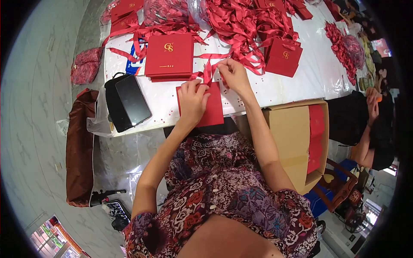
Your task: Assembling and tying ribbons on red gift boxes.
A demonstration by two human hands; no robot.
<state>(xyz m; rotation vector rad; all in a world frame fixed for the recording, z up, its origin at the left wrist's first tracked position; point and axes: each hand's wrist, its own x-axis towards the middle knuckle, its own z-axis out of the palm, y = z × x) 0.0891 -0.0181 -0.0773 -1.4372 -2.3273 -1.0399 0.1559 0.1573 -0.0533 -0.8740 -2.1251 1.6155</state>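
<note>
A flat red gift bag (213, 114) lies at the table's near edge, partly over it. Across its left upper part rests my left hand (193, 101), fingers bent and pressed down near the top edge. Just above the bag's upper right corner, my right hand (235, 78) pinches a red ribbon (208, 71) between thumb and fingers. The ribbon stands up in a loop at the bag's top edge; its fastening is too small to make out. Beyond my left hand sits a stack of red bags (169, 56) with gold print.
A heap of red ribbons (236, 30) covers the table's far middle, with more red bags (283, 56) beside it. A black phone (131, 101) on a dark pouch lies left. An open carton (290, 142) of red pieces stands right. Another person's hand (373, 101) shows far right.
</note>
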